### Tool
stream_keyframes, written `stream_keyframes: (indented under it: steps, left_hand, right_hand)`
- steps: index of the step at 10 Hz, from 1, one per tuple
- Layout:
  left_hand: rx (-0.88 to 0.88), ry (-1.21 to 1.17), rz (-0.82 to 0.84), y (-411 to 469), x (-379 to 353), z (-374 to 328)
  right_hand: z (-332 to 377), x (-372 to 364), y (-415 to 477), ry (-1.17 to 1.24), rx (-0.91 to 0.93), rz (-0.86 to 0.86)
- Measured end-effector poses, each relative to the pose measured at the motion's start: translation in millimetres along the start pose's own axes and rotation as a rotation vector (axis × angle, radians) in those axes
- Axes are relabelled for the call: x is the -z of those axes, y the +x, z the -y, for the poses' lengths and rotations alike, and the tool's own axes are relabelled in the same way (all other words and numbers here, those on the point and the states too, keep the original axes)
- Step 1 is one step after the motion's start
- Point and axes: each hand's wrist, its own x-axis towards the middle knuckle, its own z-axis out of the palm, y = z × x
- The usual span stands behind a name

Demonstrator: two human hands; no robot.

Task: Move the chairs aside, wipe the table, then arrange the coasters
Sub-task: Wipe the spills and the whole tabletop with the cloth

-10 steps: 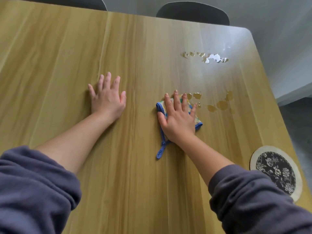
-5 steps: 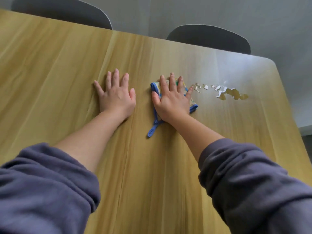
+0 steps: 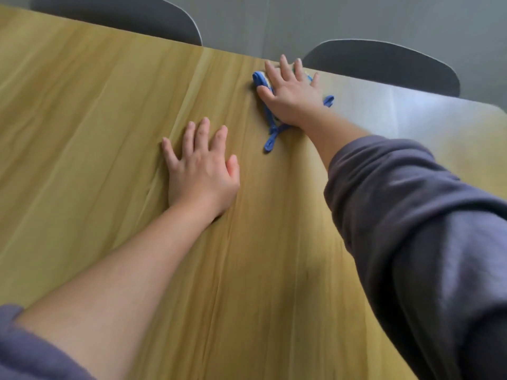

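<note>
Looking down on the wooden counter [image 3: 82, 111], I see the left chair [image 3: 123, 17] at the upper left of the frame. Its dark back shows just behind the far edge. In the lower left corner is a bit of the left sleeve [image 3: 24, 355], purple and pushed up a bare arm. That arm runs up to the left hand [image 3: 201, 176], near the middle of the frame. It lies flat on the bare wood, palm down. Its fingers [image 3: 203, 133] are straight and spread, and they hold nothing.

A little up and to the right is the cloth [image 3: 259, 78]. It has a blue edge and a blue loop [image 3: 270, 141] that trails down toward me. The cloth sits close to the far edge of the counter. The right hand [image 3: 292, 96] lies flat on top of it and hides most of it. Its fingers are straight and spread too, pressing down, not curled around the cloth.

In the upper right, the right chair [image 3: 384, 64] shows behind the far edge. The counter looks pale and shiny there. The right sleeve [image 3: 425, 242], purple, fills the lower right.
</note>
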Motion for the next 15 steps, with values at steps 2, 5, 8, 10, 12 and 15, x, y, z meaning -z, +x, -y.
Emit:
stream_keyframes:
  steps: [2,5,8,10,12,15]
  left_hand:
    - [0.005,0.005,0.012,-1.8,3.7,-2.0]
    - [0.010,-0.006,0.043,-2.2,7.5,-1.3]
    - [-0.012,-0.004,0.020,-1.8,4.2,-0.5]
    - [-0.009,0.004,0.012,-0.4,0.9,1.2]
    - [-0.012,0.008,0.017,-2.2,1.9,-0.1]
    - [-0.011,0.009,0.021,-2.3,3.2,-1.2]
  right_hand:
    - [6.1,-7.8,-85.1,-0.019,0.179,0.013]
    - [10.2,-20.9,-229.8,-0.035,0.382,0.079]
    - [10.9,-9.2,-59.9,0.025,0.019,-0.003]
    - [-1.6,-1.6,-0.8,0.061,-0.053,-0.008]
    - [-43.9,4.1,-16.2,0.074,-0.085,-0.013]
    - [-161.9,11.3,-55.6,0.056,-0.408,-0.022]
